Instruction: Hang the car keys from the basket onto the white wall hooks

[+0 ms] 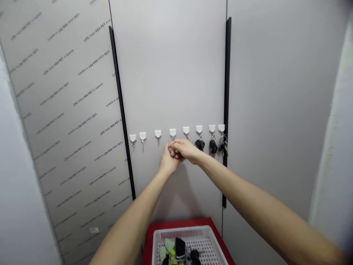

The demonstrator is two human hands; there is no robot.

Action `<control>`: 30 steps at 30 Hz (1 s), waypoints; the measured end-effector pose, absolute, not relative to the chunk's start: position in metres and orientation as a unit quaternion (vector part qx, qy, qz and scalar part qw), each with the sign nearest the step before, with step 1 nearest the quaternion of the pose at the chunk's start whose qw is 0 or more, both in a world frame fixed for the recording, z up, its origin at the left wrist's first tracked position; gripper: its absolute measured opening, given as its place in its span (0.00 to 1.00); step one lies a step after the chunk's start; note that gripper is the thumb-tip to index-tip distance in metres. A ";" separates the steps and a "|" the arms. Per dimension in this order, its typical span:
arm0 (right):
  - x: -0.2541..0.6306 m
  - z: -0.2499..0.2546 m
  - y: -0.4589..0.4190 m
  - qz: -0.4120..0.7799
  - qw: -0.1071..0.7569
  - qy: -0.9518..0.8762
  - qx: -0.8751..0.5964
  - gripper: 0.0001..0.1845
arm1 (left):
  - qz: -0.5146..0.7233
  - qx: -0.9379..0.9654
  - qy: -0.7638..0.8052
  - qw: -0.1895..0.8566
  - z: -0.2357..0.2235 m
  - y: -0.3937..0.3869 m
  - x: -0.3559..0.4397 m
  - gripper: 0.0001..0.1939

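My left hand (167,161) and my right hand (188,150) meet just below a white wall hook (172,132) in the middle of the row. The fingers of both are closed together around a small item (177,152), dark with a yellowish glint. Most of it is hidden, so its kind is unclear. Right of my hands, bunches of keys with black heads hang from the hooks: one bunch (200,144), a second (213,146) and a third (223,144) with a metal ring by the black handle strip. Hooks on the left side of the row, such as the leftmost hook (132,138), hold nothing.
Below my hands, a white plastic basket (190,232) stands on a red surface (180,223). Inside lie more keys (195,254) and pale green and yellow tags (168,246). Long black handle strips (121,106) (227,73) run up the pale cabinet doors.
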State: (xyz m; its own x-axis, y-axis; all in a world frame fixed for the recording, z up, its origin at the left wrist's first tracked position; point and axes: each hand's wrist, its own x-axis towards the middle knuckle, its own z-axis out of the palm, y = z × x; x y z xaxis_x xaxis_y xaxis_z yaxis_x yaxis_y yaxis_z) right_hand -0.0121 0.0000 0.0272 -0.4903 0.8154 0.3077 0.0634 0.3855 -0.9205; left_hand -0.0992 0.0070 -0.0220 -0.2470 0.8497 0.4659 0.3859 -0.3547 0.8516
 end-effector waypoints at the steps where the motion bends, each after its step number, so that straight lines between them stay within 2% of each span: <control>1: -0.013 0.025 -0.001 0.443 0.409 -0.736 -0.309 0.06 | 0.572 0.586 0.547 0.175 -0.024 0.012 -0.094 0.25; 3: -0.007 0.020 0.000 0.374 0.425 -0.755 -0.330 0.08 | 0.556 0.598 0.558 0.147 -0.029 0.018 -0.087 0.13; 5: 0.007 0.013 0.004 0.247 0.477 -0.758 -0.370 0.09 | 0.558 0.603 0.546 0.166 -0.030 0.018 -0.088 0.07; 7: 0.023 0.004 0.011 0.099 0.523 -0.731 -0.428 0.11 | 0.570 0.604 0.525 0.187 -0.024 0.012 -0.093 0.05; 10: 0.035 -0.006 0.021 -0.012 0.489 -0.712 -0.504 0.16 | 0.593 0.591 0.496 0.229 0.002 -0.001 -0.102 0.05; 13: 0.029 -0.009 0.028 -0.045 0.436 -0.714 -0.545 0.19 | 0.595 0.575 0.502 0.253 0.036 -0.009 -0.104 0.05; 17: 0.019 -0.007 0.031 -0.082 0.434 -0.707 -0.552 0.18 | 0.537 0.592 0.568 0.195 0.068 -0.009 -0.102 0.04; 20: 0.022 -0.007 0.032 -0.078 0.442 -0.719 -0.531 0.16 | 0.564 0.595 0.539 0.194 0.078 -0.005 -0.101 0.03; 24: 0.031 0.001 0.031 -0.049 0.471 -0.721 -0.505 0.15 | 0.654 0.559 0.449 0.243 0.084 0.002 -0.099 0.01; 26: 0.034 0.011 0.029 -0.042 0.504 -0.721 -0.473 0.13 | 0.680 0.547 0.424 0.242 0.086 0.006 -0.099 0.03; 28: 0.036 0.025 0.027 -0.047 0.541 -0.712 -0.445 0.12 | 0.670 0.569 0.425 0.216 0.086 0.010 -0.100 0.05; 30: 0.038 0.041 0.026 -0.031 0.552 -0.709 -0.438 0.12 | 0.599 0.620 0.477 0.169 0.085 0.014 -0.100 0.05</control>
State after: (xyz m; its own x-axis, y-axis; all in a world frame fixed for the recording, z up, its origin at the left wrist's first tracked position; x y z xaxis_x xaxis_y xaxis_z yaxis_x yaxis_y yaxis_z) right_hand 0.0376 0.0262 0.0407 -0.0075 0.5869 0.8097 0.6549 0.6147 -0.4395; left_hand -0.1003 0.0143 0.0845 -0.1733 0.7949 0.5814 0.3887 -0.4872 0.7820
